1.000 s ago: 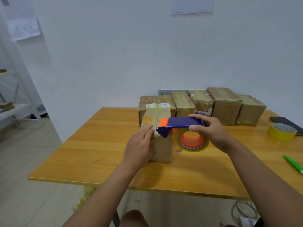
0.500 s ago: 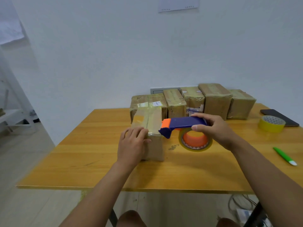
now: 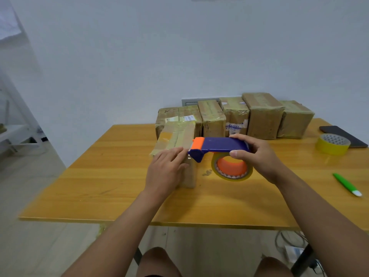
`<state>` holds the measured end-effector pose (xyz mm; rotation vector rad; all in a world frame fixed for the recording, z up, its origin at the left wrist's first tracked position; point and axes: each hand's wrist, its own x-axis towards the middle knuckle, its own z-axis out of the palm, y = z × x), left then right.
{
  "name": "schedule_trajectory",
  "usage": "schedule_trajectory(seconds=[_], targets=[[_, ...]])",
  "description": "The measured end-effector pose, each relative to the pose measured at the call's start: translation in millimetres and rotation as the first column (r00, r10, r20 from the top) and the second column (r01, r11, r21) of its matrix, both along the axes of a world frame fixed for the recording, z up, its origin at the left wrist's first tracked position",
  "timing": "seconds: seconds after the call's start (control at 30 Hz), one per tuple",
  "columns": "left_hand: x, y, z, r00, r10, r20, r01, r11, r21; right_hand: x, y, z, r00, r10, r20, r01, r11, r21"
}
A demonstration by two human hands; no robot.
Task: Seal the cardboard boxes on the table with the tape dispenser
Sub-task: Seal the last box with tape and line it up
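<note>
Box (image 3: pixel 176 136) under left hand (image 3: pixel 165 170), tape dispenser (image 3: pixel 219 145) alongside.

Glossy wooden table (image 3: pixel 111 188), matt cardboard box (image 3: pixel 175 136) under shiny tape, smooth plastic tape dispenser (image 3: pixel 217 145)

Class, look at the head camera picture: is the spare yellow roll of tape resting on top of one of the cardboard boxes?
No. The yellow tape roll lies flat on the table, right of the boxes.
</note>
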<state>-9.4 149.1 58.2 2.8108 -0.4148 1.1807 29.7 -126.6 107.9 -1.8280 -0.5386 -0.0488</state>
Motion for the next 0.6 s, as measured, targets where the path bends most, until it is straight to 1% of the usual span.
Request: schedule_trajectory(seconds=[0.13,0.2,0.33,0.47,0.53,0.6], targets=[[1.3,0.9,-2.1,1.000,0.006,0.015,-0.006,1.000,0.008,-1.4,-25.4,-4.0,1.000,-0.031,0.002,0.031,0.999,0.012],[2.7,0.2,-1.5,1.000,0.020,0.002,-0.020,1.000,0.010,-1.2,-39.9,-1.5,1.000,-0.013,-0.006,0.013,1.000,-0.013],[2.3,-4.7,-0.4,0.997,0.050,-0.050,-0.050,0.999,0.000,-0.3,-41.8,19.2,0.998,0.038,0.049,-0.028,0.981,-0.191],[-1.6,-7.4,3.7,0.995,0.051,-0.085,-0.052,0.999,-0.009,8.9,-26.4,50.4,0.987,0.099,0.127,-0.042,0.918,-0.393],[-1.7,-7.4,6.2,0.994,0.055,-0.090,-0.055,0.998,0.006,11.5,-16.1,62.7,0.985,0.118,0.123,-0.048,0.885,-0.464],[-2.2,-6.8,7.5,0.994,0.063,-0.095,-0.062,0.998,0.012,14.5,-7.9,72.3,0.989,0.112,0.101,-0.049,0.870,-0.491]])
